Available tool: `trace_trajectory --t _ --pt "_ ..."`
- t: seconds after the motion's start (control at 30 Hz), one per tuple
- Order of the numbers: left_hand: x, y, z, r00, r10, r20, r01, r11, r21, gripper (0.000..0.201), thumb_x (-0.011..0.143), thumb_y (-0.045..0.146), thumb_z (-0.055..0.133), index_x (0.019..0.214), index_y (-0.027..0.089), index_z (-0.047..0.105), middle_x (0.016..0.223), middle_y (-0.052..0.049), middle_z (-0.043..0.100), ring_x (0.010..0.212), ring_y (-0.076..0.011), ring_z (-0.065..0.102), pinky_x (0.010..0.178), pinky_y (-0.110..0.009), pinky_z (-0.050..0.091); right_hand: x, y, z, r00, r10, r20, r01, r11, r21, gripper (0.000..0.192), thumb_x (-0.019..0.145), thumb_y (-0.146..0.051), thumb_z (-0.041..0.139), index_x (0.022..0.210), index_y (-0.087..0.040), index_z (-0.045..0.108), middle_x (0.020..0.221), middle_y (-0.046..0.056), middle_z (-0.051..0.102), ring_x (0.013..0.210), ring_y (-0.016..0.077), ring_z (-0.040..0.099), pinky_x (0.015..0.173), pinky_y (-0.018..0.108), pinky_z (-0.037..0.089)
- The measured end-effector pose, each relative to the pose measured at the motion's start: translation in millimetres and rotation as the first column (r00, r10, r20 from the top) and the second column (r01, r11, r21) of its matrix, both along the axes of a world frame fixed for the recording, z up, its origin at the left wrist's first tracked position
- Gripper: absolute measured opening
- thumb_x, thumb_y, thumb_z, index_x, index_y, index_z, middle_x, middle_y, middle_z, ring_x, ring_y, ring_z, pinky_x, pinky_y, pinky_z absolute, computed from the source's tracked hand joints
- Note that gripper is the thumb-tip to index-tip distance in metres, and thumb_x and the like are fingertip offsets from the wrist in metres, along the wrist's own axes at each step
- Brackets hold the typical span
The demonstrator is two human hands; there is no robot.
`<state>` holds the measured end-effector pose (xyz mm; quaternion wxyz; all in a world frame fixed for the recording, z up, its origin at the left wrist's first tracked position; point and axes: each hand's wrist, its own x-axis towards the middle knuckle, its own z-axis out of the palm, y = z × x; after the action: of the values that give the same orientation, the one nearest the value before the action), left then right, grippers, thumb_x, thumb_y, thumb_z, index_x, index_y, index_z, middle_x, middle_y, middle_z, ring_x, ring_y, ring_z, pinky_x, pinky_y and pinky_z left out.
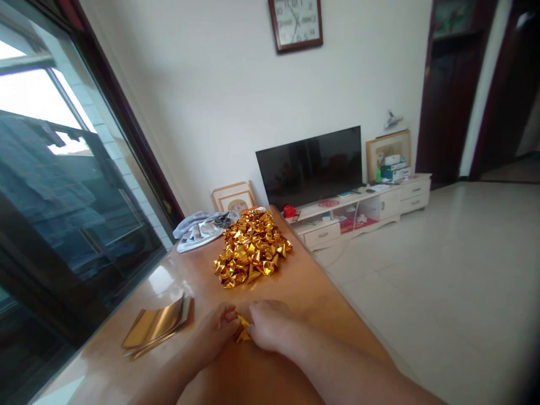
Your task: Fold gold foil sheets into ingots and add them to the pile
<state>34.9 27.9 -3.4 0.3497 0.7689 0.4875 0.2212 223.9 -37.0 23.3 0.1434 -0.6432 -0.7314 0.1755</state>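
A: What's nearest the cam?

B: Both forearms are reaching in from the bottom edge, meeting over the wooden table (320,292). Left hand (217,332) and right hand (270,325) are pinching the same small gold foil piece (242,329) btwn them; fingers of both are curling onto it, so each is grasping it, not loose.

A: Where's that piece sitting exactly?

B: Right btwn the two hands, at or just above the tabletop, near the table's front end. Can't tell if it's touching the wood.

A: And to the side?

B: A flat stack of gold foil sheets (158,325) is lying on the table just left of the left hand, apart from it.

A: Further out?

B: A big pile of folded gold foil pieces (251,247) is sitting mid-table, well beyond the hands. Behind it, at the far left corner, a grey cloth (202,228) is lying crumpled.

A: Bkgd?

B: A dark TV (310,166) is standing on a low white cabinet (392,205) against the wall, w/ a framed picture (234,197) leaning on the floor to its left. A wall clock (295,22) is hanging above. A large window (63,185) is running along the left side.
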Motion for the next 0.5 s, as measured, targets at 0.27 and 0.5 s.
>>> trace_trajectory --t 0.27,0.5 --pt "13 19 -1.2 0.962 0.241 -0.124 -0.255 0.96 -0.113 0.043 0.061 0.048 0.068 0.089 0.018 0.053 0.067 0.003 0.062 0.063 -0.0172 0.058 0.054 -0.024 0.034 -1 5 -3.0 1.0 0.007 -0.029 -0.007 1.0 -0.003 0.031 0.078 -0.035 0.067 0.106 -0.025 0.074 0.104 0.008 0.076 0.101 0.0282 0.071 0.084 0.035 0.055" --pt "20 14 2.7 0.944 0.312 -0.109 -0.326 0.931 -0.166 0.036 0.061 0.045 0.068 0.082 0.021 0.051 0.058 0.005 0.058 0.056 -0.0175 0.057 0.051 -0.024 0.032 -4 14 -12.0 0.997 0.083 0.001 -0.084 0.996 0.02 0.049 0.074 -0.055 0.069 0.113 -0.026 0.072 0.109 0.009 0.075 0.102 0.0328 0.07 0.083 0.043 0.057"
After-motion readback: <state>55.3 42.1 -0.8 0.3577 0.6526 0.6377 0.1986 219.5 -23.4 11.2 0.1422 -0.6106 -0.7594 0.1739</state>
